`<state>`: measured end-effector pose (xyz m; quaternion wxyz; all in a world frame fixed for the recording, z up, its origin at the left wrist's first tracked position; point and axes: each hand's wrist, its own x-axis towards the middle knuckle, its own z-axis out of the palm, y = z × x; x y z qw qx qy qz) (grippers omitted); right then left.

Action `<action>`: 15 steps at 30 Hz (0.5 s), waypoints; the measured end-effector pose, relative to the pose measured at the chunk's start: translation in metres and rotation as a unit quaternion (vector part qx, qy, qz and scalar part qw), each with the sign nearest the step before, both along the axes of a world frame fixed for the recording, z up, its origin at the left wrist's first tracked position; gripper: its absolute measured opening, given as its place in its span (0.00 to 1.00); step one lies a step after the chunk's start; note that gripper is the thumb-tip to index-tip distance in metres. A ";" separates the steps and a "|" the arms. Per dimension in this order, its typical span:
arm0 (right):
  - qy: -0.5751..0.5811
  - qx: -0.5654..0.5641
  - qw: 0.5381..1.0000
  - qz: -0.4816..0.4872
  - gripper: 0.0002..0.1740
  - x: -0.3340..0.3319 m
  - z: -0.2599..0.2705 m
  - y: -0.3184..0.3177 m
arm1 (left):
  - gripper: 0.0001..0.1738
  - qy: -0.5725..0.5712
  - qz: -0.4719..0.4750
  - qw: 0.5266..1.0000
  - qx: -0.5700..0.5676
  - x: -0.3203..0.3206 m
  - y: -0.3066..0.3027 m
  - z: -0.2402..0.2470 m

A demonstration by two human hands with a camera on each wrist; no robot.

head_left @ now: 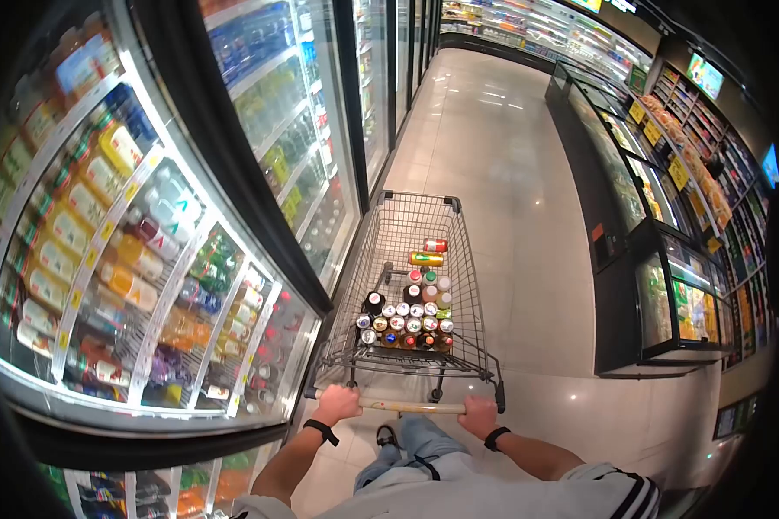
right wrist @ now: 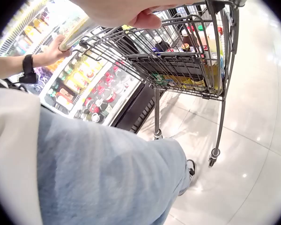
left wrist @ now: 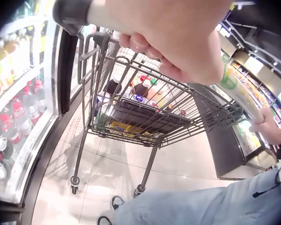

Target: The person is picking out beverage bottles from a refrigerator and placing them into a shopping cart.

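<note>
A wire shopping cart [head_left: 472,320] stands in front of the person, its handlebar [head_left: 415,406] running across below the basket. My left hand [head_left: 338,403] grips the bar near its left end, fingers curled over it in the left wrist view. Near the right end, my right hand [head_left: 477,418] grips the same bar. Bottles [head_left: 405,324] stand packed in the near part of the basket, most with pale caps. Farther forward lie a red can [head_left: 435,246] and a yellow-green one [head_left: 426,259].
Glass-door drink coolers [head_left: 260,112] line the left side, close beside the cart. On the right stand black display freezers [head_left: 640,268] with stocked shelves [head_left: 736,233] behind them. A pale tiled floor [head_left: 502,130] stretches ahead to lit shelves [head_left: 511,35] at the far end.
</note>
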<state>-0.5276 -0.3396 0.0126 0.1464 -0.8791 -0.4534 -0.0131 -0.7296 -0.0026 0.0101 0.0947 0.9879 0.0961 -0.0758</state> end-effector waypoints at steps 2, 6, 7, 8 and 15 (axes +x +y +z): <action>-0.011 -0.014 1.000 -0.013 0.09 0.030 0.004 0.022 | 0.15 -0.007 -0.009 1.000 -0.004 0.033 0.021 0.011; -0.025 -0.011 0.999 -0.025 0.09 0.089 0.014 0.069 | 0.16 -0.010 -0.015 1.000 -0.003 0.096 0.066 0.007; -0.018 -0.002 0.999 -0.028 0.09 0.110 0.015 0.074 | 0.16 -0.003 -0.017 1.000 0.005 0.117 0.071 0.011; -0.015 -0.002 1.000 -0.027 0.09 0.128 0.016 0.084 | 0.17 0.001 -0.013 1.000 -0.001 0.136 0.081 0.011; -0.001 -0.025 0.999 -0.042 0.08 0.239 0.014 0.144 | 0.15 0.025 -0.011 0.999 0.016 0.248 0.146 0.008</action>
